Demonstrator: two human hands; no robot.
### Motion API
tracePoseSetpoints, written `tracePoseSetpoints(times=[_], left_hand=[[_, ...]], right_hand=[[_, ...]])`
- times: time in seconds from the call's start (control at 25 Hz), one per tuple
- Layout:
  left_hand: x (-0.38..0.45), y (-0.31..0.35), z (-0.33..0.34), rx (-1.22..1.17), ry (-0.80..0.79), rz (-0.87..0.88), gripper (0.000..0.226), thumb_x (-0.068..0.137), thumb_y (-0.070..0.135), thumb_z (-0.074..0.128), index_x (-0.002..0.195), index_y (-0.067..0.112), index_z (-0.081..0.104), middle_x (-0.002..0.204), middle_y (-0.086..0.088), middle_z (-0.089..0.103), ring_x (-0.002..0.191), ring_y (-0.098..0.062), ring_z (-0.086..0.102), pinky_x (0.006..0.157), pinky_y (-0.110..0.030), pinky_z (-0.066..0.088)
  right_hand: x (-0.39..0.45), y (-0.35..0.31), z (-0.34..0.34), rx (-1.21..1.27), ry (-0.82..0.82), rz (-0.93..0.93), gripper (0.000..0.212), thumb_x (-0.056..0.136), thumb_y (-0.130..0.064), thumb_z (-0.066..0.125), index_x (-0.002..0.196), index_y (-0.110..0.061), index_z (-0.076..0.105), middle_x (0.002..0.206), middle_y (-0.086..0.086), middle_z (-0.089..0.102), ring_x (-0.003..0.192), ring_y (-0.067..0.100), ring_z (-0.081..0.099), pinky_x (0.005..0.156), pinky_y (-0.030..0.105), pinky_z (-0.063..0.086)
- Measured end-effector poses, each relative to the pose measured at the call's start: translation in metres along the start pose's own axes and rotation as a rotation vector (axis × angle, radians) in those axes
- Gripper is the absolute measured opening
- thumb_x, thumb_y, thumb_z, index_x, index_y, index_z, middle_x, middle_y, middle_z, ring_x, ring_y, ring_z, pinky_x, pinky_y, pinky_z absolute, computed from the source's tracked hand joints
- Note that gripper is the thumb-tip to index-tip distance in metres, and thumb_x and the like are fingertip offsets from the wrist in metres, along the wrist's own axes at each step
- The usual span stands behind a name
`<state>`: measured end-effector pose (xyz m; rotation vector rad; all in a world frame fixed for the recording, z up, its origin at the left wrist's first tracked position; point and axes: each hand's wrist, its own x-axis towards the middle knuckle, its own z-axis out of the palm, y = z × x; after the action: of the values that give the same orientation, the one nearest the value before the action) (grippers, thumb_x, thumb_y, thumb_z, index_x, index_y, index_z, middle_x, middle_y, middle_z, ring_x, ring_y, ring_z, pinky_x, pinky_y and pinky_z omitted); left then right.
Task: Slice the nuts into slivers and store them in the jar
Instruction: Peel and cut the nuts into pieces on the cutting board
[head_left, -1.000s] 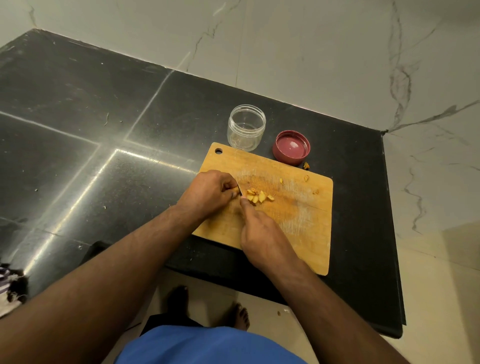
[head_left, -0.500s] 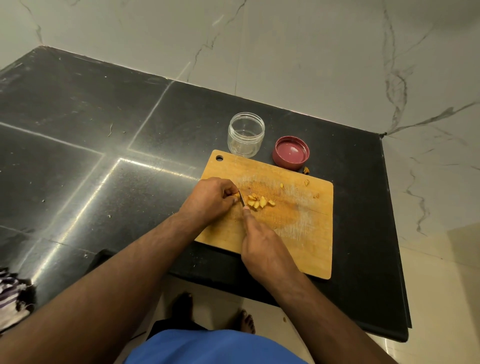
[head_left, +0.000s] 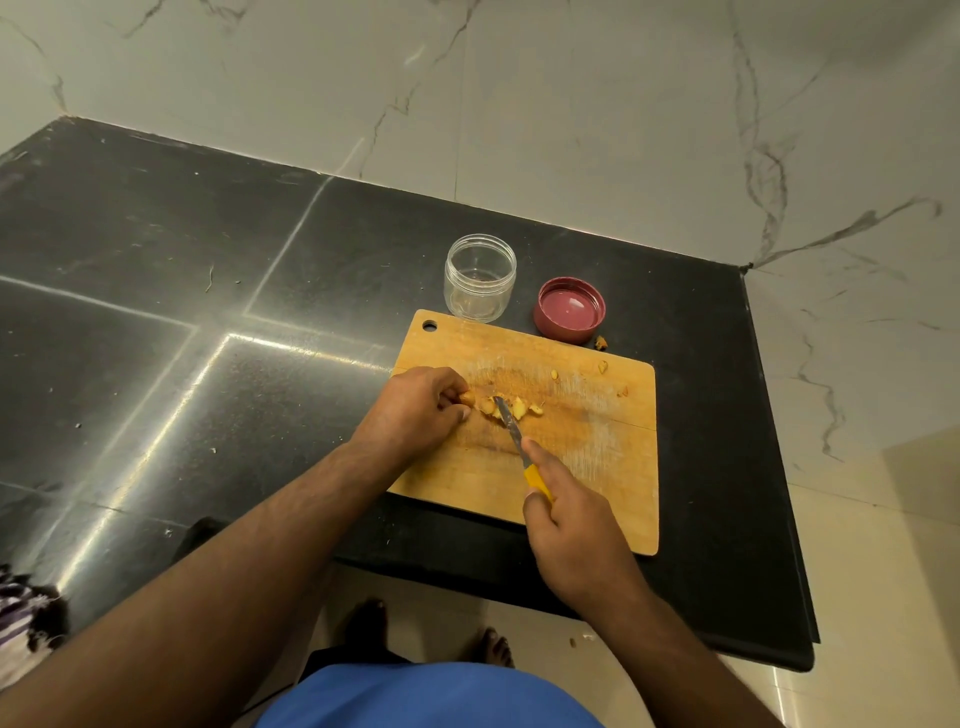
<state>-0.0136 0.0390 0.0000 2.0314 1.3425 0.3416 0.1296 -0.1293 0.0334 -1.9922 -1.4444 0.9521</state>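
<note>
- Two bare hands worked over the rectangular pale wooden cutting board (head_left: 582, 493), which lay on the black polished stone tabletop (head_left: 208, 312) near its right end.
- The left hand (head_left: 415, 410) was curled nearly closed, its fingertips pinching one yellowish nut piece (head_left: 467, 398) against the board.
- The right hand (head_left: 571, 535) was wrapped shut around the yellow handle of a small narrow-bladed knife (head_left: 511, 431), forefinger stretched along the blade's back.
- The knife's long axis ran from the near right to the far left, its tip resting among the small heap of cut yellow nut pieces (head_left: 511, 408) just right of the left fingertips.
- The next cut seemed to turn on this: the pinched nut lay just left of the blade tip, nearer the left hand, so the blade would have to shift left to meet it.
- A few stray nut bits (head_left: 602, 367) lay farther right on the board, and one (head_left: 601, 342) sat off it on the tabletop beside the lid.
- The clear round plastic jar (head_left: 480, 278) stood open and seemingly empty just beyond the board's far edge, with the round dark-red lid (head_left: 570, 309) upturned just to its right.
- Compared with half a second earlier, the right hand had drawn back toward the near side, baring the yellow handle and more blade; the heap and jar stayed put.
- Slicing looked well underway, storing not yet begun.
</note>
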Motion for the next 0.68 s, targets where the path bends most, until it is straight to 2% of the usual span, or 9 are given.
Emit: tracePoseSetpoints(times=[0.16, 0.4, 0.48, 0.52, 0.6, 0.68], left_hand=[[-0.001, 0.000, 0.000, -0.034, 0.015, -0.003, 0.024, 0.094, 0.024, 0.068, 0.117, 0.021, 0.065, 0.107, 0.004, 0.067, 0.096, -0.011, 0.060, 0.080, -0.024, 0.050], [0.003, -0.002, -0.001, 0.001, 0.045, 0.004, 0.027, 0.096, 0.029, 0.065, 0.119, 0.016, 0.070, 0.111, 0.000, 0.070, 0.097, -0.013, 0.061, 0.078, -0.023, 0.047], [0.004, -0.003, -0.002, -0.008, 0.052, -0.003, 0.029, 0.095, 0.027, 0.066, 0.122, 0.017, 0.068, 0.112, 0.000, 0.070, 0.099, -0.013, 0.063, 0.080, -0.023, 0.049], [0.004, -0.003, -0.002, -0.014, 0.055, -0.005, 0.028, 0.095, 0.027, 0.066, 0.122, 0.018, 0.068, 0.111, 0.001, 0.070, 0.098, -0.013, 0.063, 0.079, -0.023, 0.048], [0.004, -0.002, -0.002, -0.010, 0.060, -0.005, 0.026, 0.094, 0.027, 0.067, 0.119, 0.018, 0.068, 0.110, 0.001, 0.070, 0.095, -0.011, 0.062, 0.077, -0.021, 0.047], [0.005, -0.002, -0.002, -0.003, 0.059, -0.006, 0.025, 0.093, 0.026, 0.068, 0.117, 0.018, 0.069, 0.108, 0.001, 0.070, 0.094, -0.010, 0.062, 0.077, -0.021, 0.049]], right_hand=[[0.002, 0.003, -0.004, 0.038, 0.034, 0.018, 0.052, 0.103, -0.021, 0.043, 0.152, -0.036, 0.032, 0.089, -0.007, 0.063, 0.055, 0.004, 0.050, 0.045, 0.020, 0.037], [0.006, -0.003, 0.007, 0.010, -0.018, 0.018, 0.053, 0.104, -0.022, 0.042, 0.153, -0.036, 0.031, 0.090, -0.008, 0.060, 0.057, 0.003, 0.049, 0.049, 0.020, 0.037], [0.012, -0.007, 0.010, -0.035, -0.019, 0.014, 0.053, 0.104, -0.023, 0.041, 0.154, -0.035, 0.028, 0.101, -0.011, 0.058, 0.066, -0.002, 0.049, 0.056, 0.014, 0.037], [0.016, -0.010, 0.011, -0.065, -0.012, 0.006, 0.054, 0.104, -0.024, 0.040, 0.155, -0.033, 0.026, 0.111, -0.010, 0.057, 0.076, -0.003, 0.050, 0.064, 0.011, 0.038], [0.022, -0.014, 0.012, -0.115, 0.002, -0.014, 0.054, 0.104, -0.026, 0.039, 0.156, -0.033, 0.023, 0.127, -0.005, 0.055, 0.095, 0.002, 0.051, 0.079, 0.017, 0.040], [0.025, -0.019, 0.013, -0.143, -0.004, -0.037, 0.055, 0.104, -0.025, 0.038, 0.156, -0.032, 0.021, 0.132, -0.002, 0.054, 0.106, 0.006, 0.050, 0.084, 0.019, 0.037]])
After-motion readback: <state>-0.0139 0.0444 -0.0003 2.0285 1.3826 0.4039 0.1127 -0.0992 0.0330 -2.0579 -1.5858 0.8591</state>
